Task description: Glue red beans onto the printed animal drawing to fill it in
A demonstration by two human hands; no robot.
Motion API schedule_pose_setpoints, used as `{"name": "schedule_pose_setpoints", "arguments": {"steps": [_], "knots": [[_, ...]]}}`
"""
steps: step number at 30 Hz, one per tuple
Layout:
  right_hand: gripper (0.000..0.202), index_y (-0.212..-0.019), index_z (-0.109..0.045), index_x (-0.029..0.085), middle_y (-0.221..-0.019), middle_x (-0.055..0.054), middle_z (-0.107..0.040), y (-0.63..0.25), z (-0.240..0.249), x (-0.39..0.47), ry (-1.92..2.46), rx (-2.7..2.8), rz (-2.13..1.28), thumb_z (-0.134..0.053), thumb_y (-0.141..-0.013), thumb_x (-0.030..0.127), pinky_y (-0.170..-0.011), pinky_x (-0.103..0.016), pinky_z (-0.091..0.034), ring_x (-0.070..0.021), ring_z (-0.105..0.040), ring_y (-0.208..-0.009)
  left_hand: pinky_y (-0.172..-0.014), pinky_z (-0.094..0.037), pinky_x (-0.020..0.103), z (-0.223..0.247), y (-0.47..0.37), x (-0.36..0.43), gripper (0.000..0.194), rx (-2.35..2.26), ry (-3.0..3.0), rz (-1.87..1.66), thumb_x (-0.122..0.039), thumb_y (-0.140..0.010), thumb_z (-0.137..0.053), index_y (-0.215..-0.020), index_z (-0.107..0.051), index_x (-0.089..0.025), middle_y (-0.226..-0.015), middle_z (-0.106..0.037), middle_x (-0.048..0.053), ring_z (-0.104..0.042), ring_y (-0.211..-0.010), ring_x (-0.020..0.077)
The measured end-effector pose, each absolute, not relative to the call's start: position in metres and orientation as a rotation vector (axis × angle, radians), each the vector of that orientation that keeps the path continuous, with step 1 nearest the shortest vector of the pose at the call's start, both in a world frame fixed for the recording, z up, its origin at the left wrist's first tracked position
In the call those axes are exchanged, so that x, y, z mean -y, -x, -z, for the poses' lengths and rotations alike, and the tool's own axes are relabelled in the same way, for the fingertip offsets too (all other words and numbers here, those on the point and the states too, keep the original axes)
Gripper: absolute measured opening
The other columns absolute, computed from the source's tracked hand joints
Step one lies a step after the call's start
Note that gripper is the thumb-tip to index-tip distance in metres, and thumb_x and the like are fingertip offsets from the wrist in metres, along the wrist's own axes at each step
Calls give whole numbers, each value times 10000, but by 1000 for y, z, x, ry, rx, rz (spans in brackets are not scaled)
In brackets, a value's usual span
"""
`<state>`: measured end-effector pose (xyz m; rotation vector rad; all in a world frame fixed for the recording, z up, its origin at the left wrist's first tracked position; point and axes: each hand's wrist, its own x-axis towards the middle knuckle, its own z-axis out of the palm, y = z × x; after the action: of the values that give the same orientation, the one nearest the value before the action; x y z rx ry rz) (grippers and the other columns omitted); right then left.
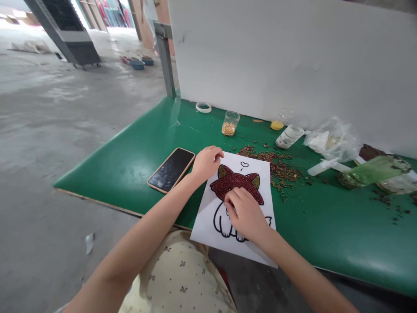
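The fox-like drawing [235, 180] overhangs the worktop [117, 174] edge; a bump from the lap [180, 274] could shift it. Left hand [207, 161]: unclenched, at its upper corner; right hand [246, 213]: curled over it, grip indeterminable

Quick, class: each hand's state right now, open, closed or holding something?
Left hand: loosely open at the paper's upper left; nothing visibly held.
Right hand: curled over the drawing; whether holding anything cannot be told.

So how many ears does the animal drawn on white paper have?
2: a pointed olive-and-red ear at picture left of the dark-red head, near the bare left hand, and a matching ear at picture right. Neither is hidden.
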<state>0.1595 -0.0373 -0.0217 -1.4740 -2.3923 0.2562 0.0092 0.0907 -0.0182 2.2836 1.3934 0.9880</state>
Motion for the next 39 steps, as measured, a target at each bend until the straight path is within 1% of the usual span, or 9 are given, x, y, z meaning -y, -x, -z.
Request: {"name": "schedule_pose_setpoints", "arguments": {"steps": [13, 24, 28, 31, 33, 36, 38, 39], "knots": [[119, -775, -487, 180, -805, -55, -530, -156, 25, 36, 1467, 2418, -204, -423, -861, 130, -745, -342, -372, -201, -444, -774, -676, -415, 288, 18, -9, -91, 222, -1388, -2283, -978, -39, -726, -445, -759, -616, -176, -796, -627, 25, -551, -742, 165], [108, -775, -479, 189, -813, -46, -538, -161, 20, 35, 1489, 2337, -256, -438, -864, 143, -738, -338, -370, -198, -450, -785, -690, -427, 288, 18, -10, -90, 225, -1396, -2280, -978, -42, -729, -439, -759, -614, -180, -807, -631, 26, -558, -767, 171], [120, -784, -502, 183, -810, -46, -545, -160, 23, 36, 1452, 2331, -268, -435, -875, 141, -740, -335, -378, -194, -458, -783, -704, -434, 289, 18, -9, -91, 223, -1417, -2284, -969, -39, -722, -446, -757, -612, -185, -812, -634, 26, -565, -774, 174], [161, -826, -546, 179, -808, -46, -558, -158, 21, 38, 1411, 2342, -251, -406, -893, 134, -745, -334, -385, -192, -470, -781, -720, -433, 284, 19, -9, -91, 218, -1444, -2279, -966, -41, -734, -445, -763, -603, -190, -838, -644, 25, -576, -801, 175], [197, -851, -572, 180, -808, -52, -571, -160, 16, 36, 1383, 2360, -217, -387, -899, 133, -747, -337, -391, -194, -480, -783, -720, -431, 282, 19, -9, -92, 193, -1509, -2240, -977, -77, -775, -449, -811, -596, -197, -844, -652, 24, -586, -810, 177], [172, -891, -589, 184, -858, -66, -600, -180, 7, 16, 1384, 2268, -180, -419, -885, 164, -774, -344, -406, -204, -513, -836, -669, -425, 271, 19, -7, -93, 117, -1648, -2097, -1009, -227, -851, -474, -925, -563, -210, -819, -657, 20, -599, -781, 178], [151, -953, -586, 181, -948, -85, -609, -208, 4, -13, 1459, 2060, -133, -477, -854, 215, -828, -368, -412, -221, -530, -909, -637, -419, 263, 19, -5, -94, 138, -1702, -2035, -1020, -325, -862, -489, -906, -545, -207, -799, -651, 20, -602, -769, 179], [188, -989, -582, 174, -998, -102, -599, -226, 4, -31, 1522, 1921, -95, -497, -835, 240, -861, -390, -407, -235, -530, -949, -628, -418, 262, 20, -4, -95, 157, -1710, -2037, -1013, -350, -860, -493, -866, -544, -202, -787, -646, 22, -599, -765, 181]]}}
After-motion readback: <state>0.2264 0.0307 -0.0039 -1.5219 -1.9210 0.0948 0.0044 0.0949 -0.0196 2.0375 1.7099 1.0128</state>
